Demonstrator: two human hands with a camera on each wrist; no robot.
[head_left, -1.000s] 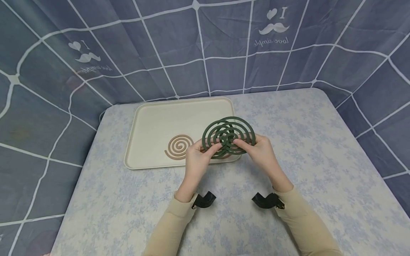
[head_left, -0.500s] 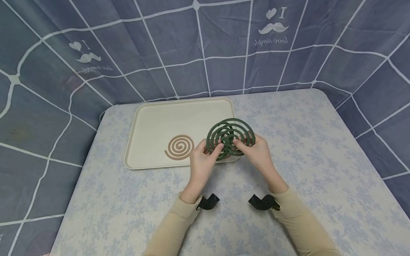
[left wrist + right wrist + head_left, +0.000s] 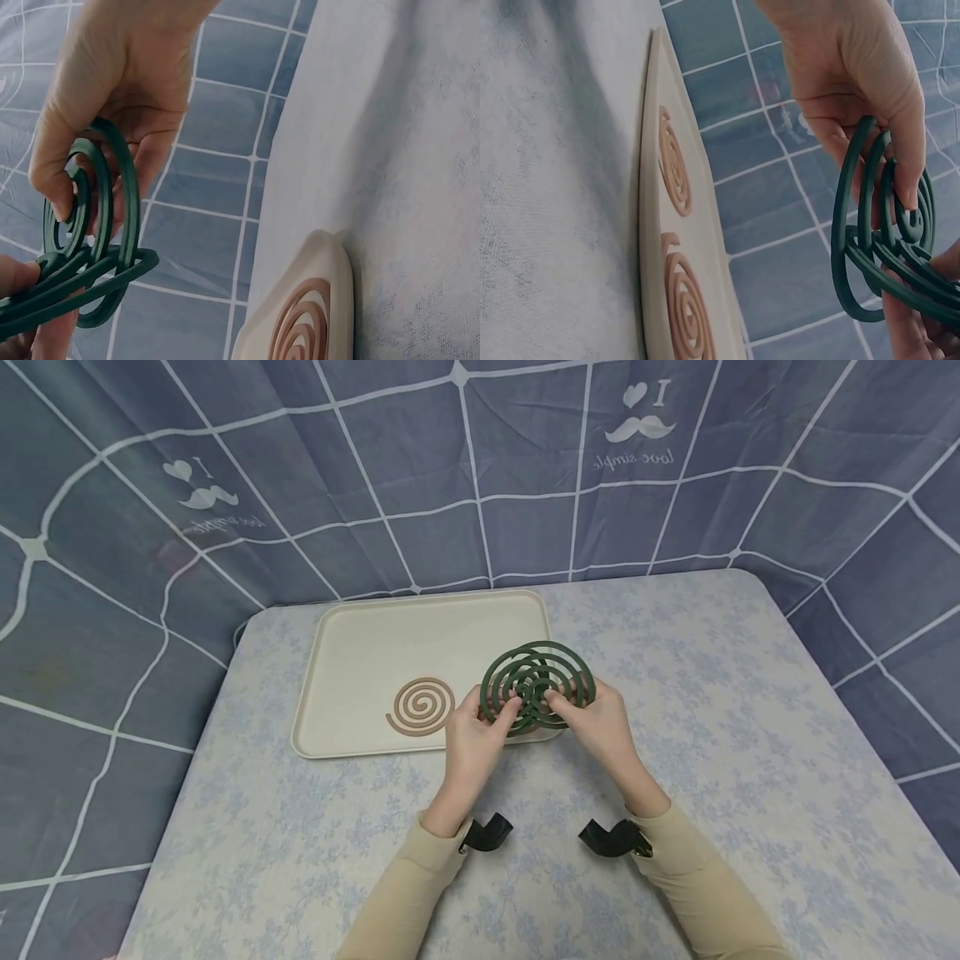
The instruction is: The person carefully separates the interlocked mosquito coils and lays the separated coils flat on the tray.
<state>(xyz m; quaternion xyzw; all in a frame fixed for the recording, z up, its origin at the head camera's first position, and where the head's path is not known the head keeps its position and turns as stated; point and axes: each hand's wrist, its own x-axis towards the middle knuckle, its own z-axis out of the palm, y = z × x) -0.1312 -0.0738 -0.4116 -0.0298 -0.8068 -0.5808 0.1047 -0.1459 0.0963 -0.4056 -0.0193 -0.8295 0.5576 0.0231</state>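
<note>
- Nearest are the beige long sleeves [image 3: 405,889] on both forearms, a black curved bracket [image 3: 487,833] at the left cuff and a second black bracket [image 3: 615,837] at the right one, above a pale cloth with a blue floral pattern [image 3: 712,718] covering the table.
- The left hand [image 3: 474,747] is clamped on a dark green flat spiral coil [image 3: 865,202], its thumb pressed near the innermost turns and its fingers behind.
- The right hand [image 3: 602,718] pinches another dark green spiral coil [image 3: 132,206] the same way; its thumb sits close to the left one.
- These two green coils are held up between the hands, in front of the tray's right part, their windings overlapping and threaded through each other.
- Just beyond lies a cream rectangular tray with rounded corners and a raised rim [image 3: 405,635]. In its front part rest a light brown spiral coil [image 3: 422,705] and, apart from it to the right, a matching brown coil [image 3: 690,319], mostly covered by the hands in the head view.
- Farthest hangs a blue-grey fabric curtain with white grid lines [image 3: 525,539]. Its right white print [image 3: 641,428] reads mirror-reversed: "I", a heart, a moustache and "love simple". The left print [image 3: 208,497] repeats this, its lettering fainter.
</note>
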